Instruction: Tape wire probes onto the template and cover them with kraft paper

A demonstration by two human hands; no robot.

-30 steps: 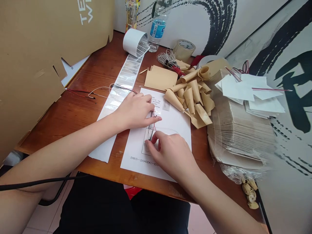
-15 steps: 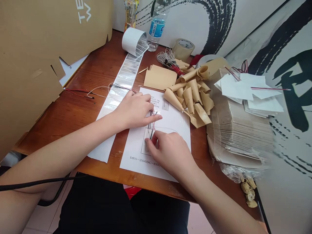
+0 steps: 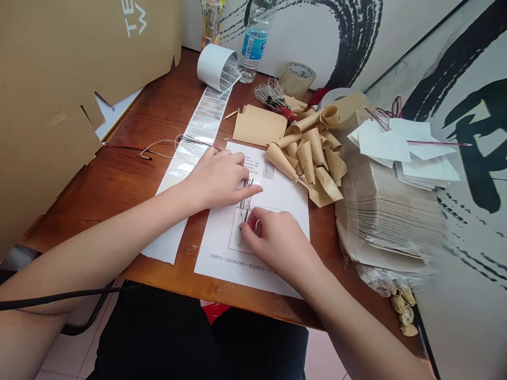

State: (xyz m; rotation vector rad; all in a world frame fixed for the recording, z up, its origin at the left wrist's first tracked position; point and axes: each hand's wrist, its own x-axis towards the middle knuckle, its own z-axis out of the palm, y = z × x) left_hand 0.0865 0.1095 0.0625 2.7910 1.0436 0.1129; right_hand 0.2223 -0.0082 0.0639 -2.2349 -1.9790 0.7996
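A white printed sheet [image 3: 216,264] with a drawn rectangle lies under both hands. My left hand [image 3: 219,178] rests palm down across its left part, fingers loosely spread and thumb stretched to the right. Thin red and black wires [image 3: 249,199] run from beside its thumb toward my right hand [image 3: 273,232]. That hand is closed, thumb and forefinger pinching the wires' dark end over the drawn rectangle. More loose wires [image 3: 146,150], red, black and white, stretch left from behind my left hand. What lies beneath the left palm is hidden.
A label strip [image 3: 206,113] curls into a roll at the back, beside a water bottle [image 3: 253,47]. Kraft paper pieces [image 3: 312,150], a wire bundle [image 3: 273,97] and packing tape [image 3: 297,78] lie behind the sheet. Stacked cards [image 3: 392,221] stand right; a cardboard box [image 3: 87,63] stands left.
My right hand has shifted slightly right, its thumb and forefinger drawing closer together on the wires. My left hand stays in place.
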